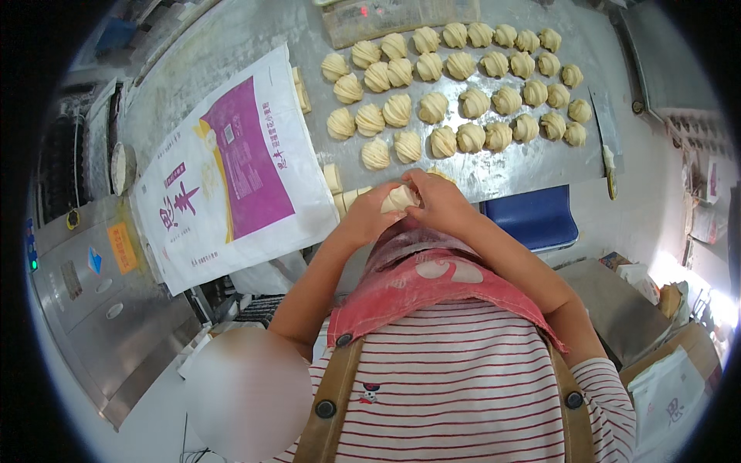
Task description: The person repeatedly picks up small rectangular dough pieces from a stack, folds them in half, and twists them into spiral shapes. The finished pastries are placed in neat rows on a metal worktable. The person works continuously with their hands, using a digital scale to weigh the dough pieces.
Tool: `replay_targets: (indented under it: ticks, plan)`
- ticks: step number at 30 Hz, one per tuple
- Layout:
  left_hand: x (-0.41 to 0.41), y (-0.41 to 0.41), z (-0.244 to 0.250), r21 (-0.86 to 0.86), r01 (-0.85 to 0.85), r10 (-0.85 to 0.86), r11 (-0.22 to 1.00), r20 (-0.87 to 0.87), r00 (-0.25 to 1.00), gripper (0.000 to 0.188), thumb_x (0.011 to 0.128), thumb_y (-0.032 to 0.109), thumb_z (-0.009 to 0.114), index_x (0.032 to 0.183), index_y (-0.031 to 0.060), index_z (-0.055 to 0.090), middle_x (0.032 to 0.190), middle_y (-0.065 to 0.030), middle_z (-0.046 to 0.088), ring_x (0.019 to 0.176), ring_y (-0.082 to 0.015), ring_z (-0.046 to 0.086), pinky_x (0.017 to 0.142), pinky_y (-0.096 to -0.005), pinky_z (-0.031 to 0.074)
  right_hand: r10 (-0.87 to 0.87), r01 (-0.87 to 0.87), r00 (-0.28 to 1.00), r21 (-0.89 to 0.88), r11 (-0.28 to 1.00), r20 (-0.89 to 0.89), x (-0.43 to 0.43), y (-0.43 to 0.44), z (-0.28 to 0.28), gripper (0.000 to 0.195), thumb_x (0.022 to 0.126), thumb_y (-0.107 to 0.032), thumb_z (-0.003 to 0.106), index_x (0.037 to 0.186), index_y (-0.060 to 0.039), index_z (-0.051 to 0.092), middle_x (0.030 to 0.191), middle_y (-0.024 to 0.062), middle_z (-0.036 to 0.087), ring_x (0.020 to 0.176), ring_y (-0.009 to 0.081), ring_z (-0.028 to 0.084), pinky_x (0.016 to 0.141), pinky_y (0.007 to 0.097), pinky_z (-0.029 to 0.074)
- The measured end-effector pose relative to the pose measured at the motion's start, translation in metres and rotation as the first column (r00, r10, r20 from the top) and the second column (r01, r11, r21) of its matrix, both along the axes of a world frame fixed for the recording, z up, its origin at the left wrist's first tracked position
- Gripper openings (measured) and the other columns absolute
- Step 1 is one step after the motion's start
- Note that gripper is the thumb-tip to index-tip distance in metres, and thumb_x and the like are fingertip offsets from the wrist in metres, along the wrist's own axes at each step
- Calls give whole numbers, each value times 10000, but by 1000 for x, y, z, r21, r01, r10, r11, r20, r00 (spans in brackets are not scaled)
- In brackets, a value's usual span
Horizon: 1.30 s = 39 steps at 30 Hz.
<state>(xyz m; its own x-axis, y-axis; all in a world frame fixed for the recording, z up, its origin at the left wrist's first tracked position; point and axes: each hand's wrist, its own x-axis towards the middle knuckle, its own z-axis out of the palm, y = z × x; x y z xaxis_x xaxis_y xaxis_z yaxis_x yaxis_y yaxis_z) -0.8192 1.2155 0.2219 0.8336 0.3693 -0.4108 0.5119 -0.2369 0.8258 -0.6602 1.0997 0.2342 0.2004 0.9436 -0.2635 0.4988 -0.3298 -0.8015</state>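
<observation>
A pale, cylindrical piece of dough (399,198) is held between my two hands at the near edge of the metal worktable (521,165). My left hand (369,215) grips it from the left. On the other side, the fingers of my right hand (438,197) curl around its end. Cut dough pieces (332,178) lie just beyond my left hand, partly under a white and purple printed flour sack (260,168). Past my hands, several rows of twisted dough balls (443,142) cover the table. Another bit of dough (443,173) shows partly behind my right hand.
A knife (605,144) lies along the table's right end, its handle past the edge. A blue seat (529,219) is below the near edge. Stainless equipment (110,301) stands at the left. A dusty box (399,22) sits at the far side.
</observation>
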Motion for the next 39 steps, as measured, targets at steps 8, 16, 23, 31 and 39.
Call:
replay_targets:
  ticks: [8,16,23,31,39]
  plan:
    - [57,100,55,55,-43,42,998,28,999,493,835,250,712,1230,6,546,1128,-183,642,1049,-286,614,901,-359,464,-207,225,974,286,931,-91,40,45,46,566,788,-80,687,1304,-29,460,1135,137,579,876,223,604,829,344,499]
    - [193,273,49,387,-93,-4,917,242,970,539,826,302,709,1258,39,523,1129,-182,640,1052,-302,614,907,-368,465,-324,331,943,142,933,-69,73,63,20,427,806,-117,668,1203,-20,543,1071,140,595,827,230,629,767,350,504]
    - [294,369,33,441,183,-204,878,0,979,469,829,270,685,1229,57,565,1162,-146,629,1073,-277,592,928,-361,448,-322,326,945,111,939,-50,97,105,14,421,798,-95,673,1191,-21,541,1071,141,592,817,245,635,762,355,508]
    - [291,415,21,597,-75,-63,799,207,976,536,847,307,671,1305,62,542,1142,-152,647,1015,-286,629,887,-353,488,-268,253,956,129,959,122,150,174,18,342,816,-97,671,1141,-22,594,1016,128,620,812,219,640,744,340,508]
    - [259,437,16,383,-120,24,916,248,969,545,856,350,668,1290,41,554,1137,-128,649,999,-242,632,871,-331,491,-353,314,898,180,932,262,234,275,27,326,838,-234,652,1074,-10,646,996,139,675,873,263,649,808,360,505]
